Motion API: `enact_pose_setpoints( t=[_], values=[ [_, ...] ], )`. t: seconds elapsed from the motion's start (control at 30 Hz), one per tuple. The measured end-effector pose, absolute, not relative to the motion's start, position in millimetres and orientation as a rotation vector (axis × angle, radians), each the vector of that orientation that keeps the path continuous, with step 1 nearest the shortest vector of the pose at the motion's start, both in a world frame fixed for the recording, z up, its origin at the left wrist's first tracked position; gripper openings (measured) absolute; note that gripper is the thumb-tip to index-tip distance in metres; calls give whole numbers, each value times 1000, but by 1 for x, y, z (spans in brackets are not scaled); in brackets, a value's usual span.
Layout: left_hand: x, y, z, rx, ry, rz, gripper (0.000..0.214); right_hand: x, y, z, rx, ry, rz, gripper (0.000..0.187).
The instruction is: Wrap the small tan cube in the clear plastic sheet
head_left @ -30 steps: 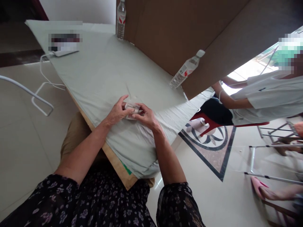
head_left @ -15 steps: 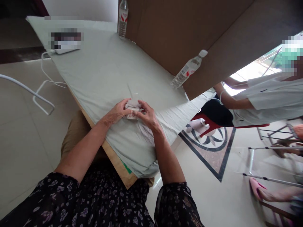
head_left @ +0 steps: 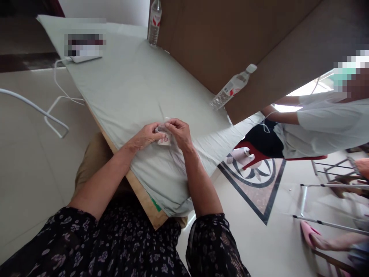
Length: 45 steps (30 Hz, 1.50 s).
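A small clear plastic packet (head_left: 163,140) with a white part and red print lies between my hands, just above the pale cloth. My left hand (head_left: 146,137) grips its left side, thumb across the front. My right hand (head_left: 181,133) is closed in a pinch at the packet's upper right edge, with thumb and forefinger together on the thin film. What is inside the packet is too small to make out.
The cloth-covered table (head_left: 121,80) bears a white device (head_left: 86,57) with a cable. Two water bottles (head_left: 234,87) (head_left: 155,23) stand along a brown cardboard panel (head_left: 219,42), the nearer one tilted in view. To the right, a person in a white shirt (head_left: 323,123) sits on a red chair (head_left: 259,156).
My right hand has shifted from holding the packet's right side with spread fingers to pinching its upper edge. More of the white, red-printed front shows. The view has moved slightly.
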<state>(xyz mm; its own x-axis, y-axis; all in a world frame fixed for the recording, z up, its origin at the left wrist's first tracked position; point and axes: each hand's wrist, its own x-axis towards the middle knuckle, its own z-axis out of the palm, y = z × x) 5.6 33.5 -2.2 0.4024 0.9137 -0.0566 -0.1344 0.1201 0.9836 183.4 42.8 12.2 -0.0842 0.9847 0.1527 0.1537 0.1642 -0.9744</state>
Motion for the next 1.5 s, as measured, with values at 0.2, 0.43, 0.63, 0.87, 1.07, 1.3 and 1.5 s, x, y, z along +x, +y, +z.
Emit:
enact_pose_setpoints(
  t=[0.2, 0.43, 0.63, 0.87, 1.07, 1.3, 1.5],
  values=[
    [5, 34, 0, 1157, 805, 934, 42, 193, 25, 23, -1196, -1636, 814, 17],
    [10, 35, -2, 1178, 894, 1030, 46, 200, 11, 10, -1135, -1745, 640, 16],
    [9, 33, -1, 1262, 967, 1046, 41, 196, -13, 15, -1293, -2019, 286, 26],
    [13, 27, 2, 1311, 980, 1067, 42, 196, -32, 9, -1310, -2062, 266, 31],
    [15, 29, 0, 1608, 1171, 1201, 31, 210, -32, 4, -1289, -1747, 336, 27],
    [13, 36, -10, 1329, 1162, 1312, 45, 221, -27, -24, -1407, -1588, 454, 29],
    [15, 42, -15, 1136, 1134, 1405, 54, 225, -23, -34, -1451, -1580, 493, 31]
  ],
)
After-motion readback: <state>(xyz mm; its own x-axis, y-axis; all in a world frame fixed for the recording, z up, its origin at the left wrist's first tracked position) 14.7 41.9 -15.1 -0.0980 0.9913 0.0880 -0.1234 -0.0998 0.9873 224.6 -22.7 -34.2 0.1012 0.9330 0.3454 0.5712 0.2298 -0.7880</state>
